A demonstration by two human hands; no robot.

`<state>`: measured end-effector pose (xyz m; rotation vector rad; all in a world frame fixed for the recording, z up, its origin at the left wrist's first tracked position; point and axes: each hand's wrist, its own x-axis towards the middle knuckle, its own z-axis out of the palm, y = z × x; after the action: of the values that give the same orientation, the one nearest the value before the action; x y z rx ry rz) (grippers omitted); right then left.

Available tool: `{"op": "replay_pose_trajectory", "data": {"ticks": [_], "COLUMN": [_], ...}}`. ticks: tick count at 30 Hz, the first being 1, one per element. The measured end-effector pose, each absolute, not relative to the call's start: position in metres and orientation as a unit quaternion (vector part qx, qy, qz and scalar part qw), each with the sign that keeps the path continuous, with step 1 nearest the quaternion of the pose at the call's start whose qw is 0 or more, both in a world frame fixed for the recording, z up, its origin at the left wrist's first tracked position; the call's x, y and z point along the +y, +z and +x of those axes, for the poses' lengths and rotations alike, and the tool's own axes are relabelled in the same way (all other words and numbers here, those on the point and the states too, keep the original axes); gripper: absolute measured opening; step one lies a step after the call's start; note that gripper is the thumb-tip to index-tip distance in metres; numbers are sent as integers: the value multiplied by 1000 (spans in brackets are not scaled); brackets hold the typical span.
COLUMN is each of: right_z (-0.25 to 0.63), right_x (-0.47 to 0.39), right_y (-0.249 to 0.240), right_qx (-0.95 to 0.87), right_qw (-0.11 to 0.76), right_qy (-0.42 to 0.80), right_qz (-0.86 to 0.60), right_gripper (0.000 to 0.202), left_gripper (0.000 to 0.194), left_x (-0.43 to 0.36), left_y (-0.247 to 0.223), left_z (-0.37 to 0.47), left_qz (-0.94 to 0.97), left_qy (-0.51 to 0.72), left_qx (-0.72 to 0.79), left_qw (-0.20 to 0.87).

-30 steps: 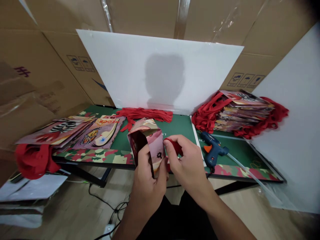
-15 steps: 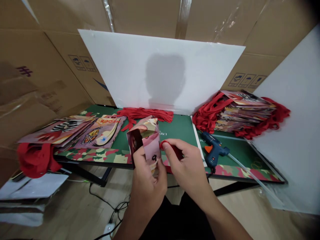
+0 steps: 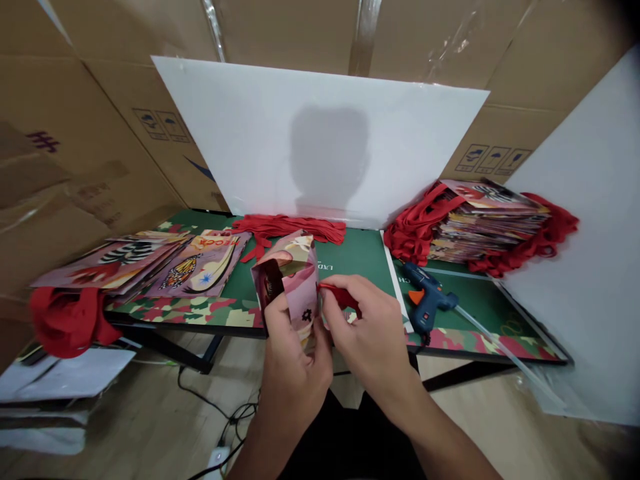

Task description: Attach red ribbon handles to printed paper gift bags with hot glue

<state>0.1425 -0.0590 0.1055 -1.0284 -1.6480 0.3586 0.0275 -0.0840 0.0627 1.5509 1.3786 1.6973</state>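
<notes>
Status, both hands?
Left hand: gripping folded printed bag. Right hand: pinching red ribbon at bag's side. Glue gun right, clear of both hands.

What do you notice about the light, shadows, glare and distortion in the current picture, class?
Head view: a soft-edged, head-shaped shadow falls on the white board; pale glare streaks the clear tape; the upper right corner is dark; lines look stretched towards the edges; the glue gun is fairly clear, but fine print on the green table mat is too soft to read.

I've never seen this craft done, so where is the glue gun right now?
In the head view, the glue gun lies on the table, to the right of the right hand and in front of the tall stack.
</notes>
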Motion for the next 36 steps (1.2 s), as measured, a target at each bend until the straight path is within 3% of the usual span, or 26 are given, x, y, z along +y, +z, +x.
{"op": "replay_pose_trajectory", "data": {"ticks": [12,22,30,36], "right_z": [139,147,150,163], "right_x": [-61,-57,-54,-46], "right_y": [102,113,115,120], "right_qx": [-697,-655,-649,-653], "right_qw": [578,511,523,476], "right_qy": [112,325,313,385], "right_qz": [-409,-452,-455,-446], "right_gripper": [18,15,13,15], "left_gripper": [44,45,46,47], "left_x": [-84,-83,-84,-87], "left_y": [61,63,67,65], "left_z": [28,28,31,28], "left_qz": [577,574,581,581], "left_qy": [605,597,591,575], "left_qx": [503,521,524,538], "left_qw": [221,205,196,208]}}
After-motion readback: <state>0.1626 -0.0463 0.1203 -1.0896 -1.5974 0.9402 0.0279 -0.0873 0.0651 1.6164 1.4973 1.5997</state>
